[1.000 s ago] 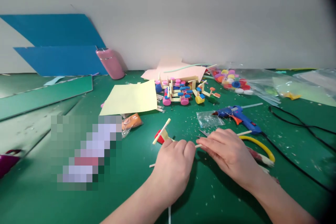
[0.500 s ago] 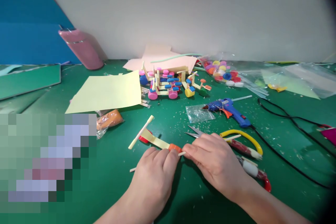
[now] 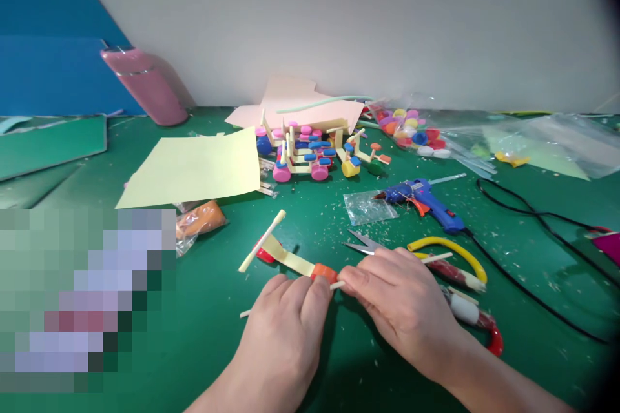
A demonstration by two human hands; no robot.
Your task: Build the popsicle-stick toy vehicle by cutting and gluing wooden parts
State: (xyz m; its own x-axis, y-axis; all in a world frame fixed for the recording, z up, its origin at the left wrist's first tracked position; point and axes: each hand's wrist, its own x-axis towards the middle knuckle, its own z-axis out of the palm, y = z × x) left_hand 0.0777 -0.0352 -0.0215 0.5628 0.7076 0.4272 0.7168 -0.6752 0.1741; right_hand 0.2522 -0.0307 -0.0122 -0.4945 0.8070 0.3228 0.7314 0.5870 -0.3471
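Observation:
My left hand (image 3: 285,329) rests fingers-down on a small craft model (image 3: 285,258) made of pale wooden sticks with a red cap and an orange cap (image 3: 323,271). Its fingertips pinch beside the orange cap. My right hand (image 3: 400,300) is closed in a pinch on a thin wooden stick (image 3: 339,284) that runs under both hands and pokes out at the left. The model lies on the green cutting mat (image 3: 310,219), its long stick pointing up and to the right.
Behind lie scissors (image 3: 361,244), yellow-handled pliers (image 3: 455,255), a blue glue gun (image 3: 421,199) with black cable, finished stick-and-cap models (image 3: 310,151), a bag of coloured caps (image 3: 416,132), yellow paper (image 3: 198,168), a pink bottle (image 3: 145,84) and a blurred patch at left.
The view swung left and nearer over the last second. The stick model now lies flatter with the orange cap showing between my hands. Both hands stay pinched together.

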